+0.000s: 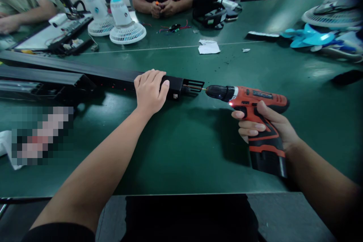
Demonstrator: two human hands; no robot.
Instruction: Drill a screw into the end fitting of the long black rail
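Observation:
A long black power-strip housing (113, 79) lies across the green table (181, 151), its open right end showing copper strips. My left hand (149, 90) is clamped over the housing near that end, fingers curled over its top. My right hand (261, 124) grips the handle of an orange and black cordless drill (249, 98). The drill's work light glows, and its bit tip meets the open end of the housing.
More black housings (36, 83) lie at the left. Two white desk fans (124, 26) stand at the back, with blue fan blades (309, 38) and a fan guard at the right. Paper scraps (208, 47) and wires lie mid-table. Other people sit across and at the far left.

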